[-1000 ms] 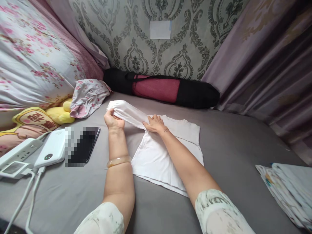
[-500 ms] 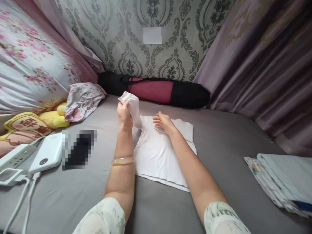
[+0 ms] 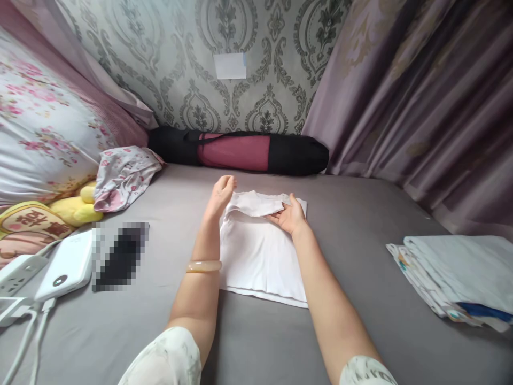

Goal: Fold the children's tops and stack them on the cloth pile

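A white shirt lies on the grey bed sheet, its hem toward me. One sleeve is folded across its upper part, leaving a raised loop of cloth beneath. My right hand holds the end of that sleeve at the shirt's right side, thumb above and fingers stretched underneath. At the upper left edge of the shirt is my left hand, its back toward me. Its fingers are bent away and mostly hidden, so a grip on cloth cannot be made out. A pale bangle circles my left forearm.
A black and maroon long bag lies along the wall. To the left are a dark pixelated object, a white power bank, a power strip and a crumpled patterned cloth. Folded cloths lie at right.
The sleeve that my left hand held up at the left now lies across the shirt, its end in my right hand. My left hand has come down toward the shirt's edge.
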`<state>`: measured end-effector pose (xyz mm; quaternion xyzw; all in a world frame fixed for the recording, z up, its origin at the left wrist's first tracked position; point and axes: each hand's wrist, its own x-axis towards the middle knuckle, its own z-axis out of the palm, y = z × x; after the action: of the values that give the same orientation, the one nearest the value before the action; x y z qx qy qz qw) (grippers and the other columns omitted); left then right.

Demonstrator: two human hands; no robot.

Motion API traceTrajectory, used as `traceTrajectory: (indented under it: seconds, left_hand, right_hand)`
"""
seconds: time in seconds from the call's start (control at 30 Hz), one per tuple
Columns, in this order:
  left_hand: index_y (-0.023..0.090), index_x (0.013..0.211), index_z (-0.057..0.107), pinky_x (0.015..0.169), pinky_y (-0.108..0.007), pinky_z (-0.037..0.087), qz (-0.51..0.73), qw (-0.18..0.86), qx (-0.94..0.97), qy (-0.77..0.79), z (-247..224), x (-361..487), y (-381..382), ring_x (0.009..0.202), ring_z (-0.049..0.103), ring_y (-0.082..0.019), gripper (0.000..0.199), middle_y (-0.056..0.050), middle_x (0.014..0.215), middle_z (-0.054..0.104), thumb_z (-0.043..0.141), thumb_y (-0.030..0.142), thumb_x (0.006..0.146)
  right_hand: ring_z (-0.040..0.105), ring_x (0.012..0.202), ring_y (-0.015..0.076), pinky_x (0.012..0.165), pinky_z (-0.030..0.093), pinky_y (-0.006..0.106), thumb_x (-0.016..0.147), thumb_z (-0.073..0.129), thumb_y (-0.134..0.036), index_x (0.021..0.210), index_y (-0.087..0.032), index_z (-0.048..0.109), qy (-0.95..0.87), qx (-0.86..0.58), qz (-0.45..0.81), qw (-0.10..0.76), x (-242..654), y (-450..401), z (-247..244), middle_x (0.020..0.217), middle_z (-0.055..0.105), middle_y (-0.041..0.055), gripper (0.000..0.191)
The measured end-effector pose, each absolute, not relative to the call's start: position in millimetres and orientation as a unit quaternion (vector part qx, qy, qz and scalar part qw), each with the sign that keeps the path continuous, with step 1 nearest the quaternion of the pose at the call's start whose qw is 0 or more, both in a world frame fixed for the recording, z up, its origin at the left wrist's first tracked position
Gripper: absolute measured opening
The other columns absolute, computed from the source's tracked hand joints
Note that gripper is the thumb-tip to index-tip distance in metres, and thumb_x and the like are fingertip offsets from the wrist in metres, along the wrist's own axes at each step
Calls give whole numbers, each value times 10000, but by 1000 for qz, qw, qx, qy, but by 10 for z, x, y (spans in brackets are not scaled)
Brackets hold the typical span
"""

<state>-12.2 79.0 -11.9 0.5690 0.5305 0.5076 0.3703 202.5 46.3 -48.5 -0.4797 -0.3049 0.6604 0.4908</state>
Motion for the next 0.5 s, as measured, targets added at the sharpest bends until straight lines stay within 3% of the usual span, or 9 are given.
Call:
traceTrajectory:
  seconds: [0.1,0.17,0.27,0.4,0.5]
  left_hand:
    - [157,1017,611,731,-288,498,436,336,542,635,-243,-436,851,858,655,-197,268,-90,939,684,527,276,791]
    - [160,981,616,654,-263,482,358,351,530,684,-296,-555,841,767,644,-186,288,-53,809,666,580,212,699]
    - [178,1028,599,616,-248,472,283,394,540,688,-328,-591,798,715,634,-174,428,-23,787,662,661,183,605]
    - [204,1172,538,632,-242,488,213,398,588,671,-325,-515,769,740,654,-185,712,-22,879,685,790,246,507]
    - [209,1226,492,598,-230,485,167,383,601,682,-312,-451,755,687,649,-180,806,1,826,678,802,221,483]
  right_hand:
    - [680,926,226,841,556,453,964,431,-401,1104,-180,572,-251,-499,641,526,1954,499,-508,1001,709,111,297]
    - [685,825,182,816,571,395,898,524,-186,955,-181,589,-215,-508,617,561,1914,519,-514,863,711,54,87]
    - [672,723,145,772,583,346,826,533,-70,850,-182,594,-206,-512,580,599,1906,539,-490,723,683,-2,130]
    - [662,676,129,720,585,310,736,538,-46,814,-188,600,-205,-525,543,623,1956,565,-435,674,657,-35,173]
    - [659,669,128,683,586,286,688,526,-40,792,-190,588,-200,-543,525,624,1981,589,-438,659,636,-38,193]
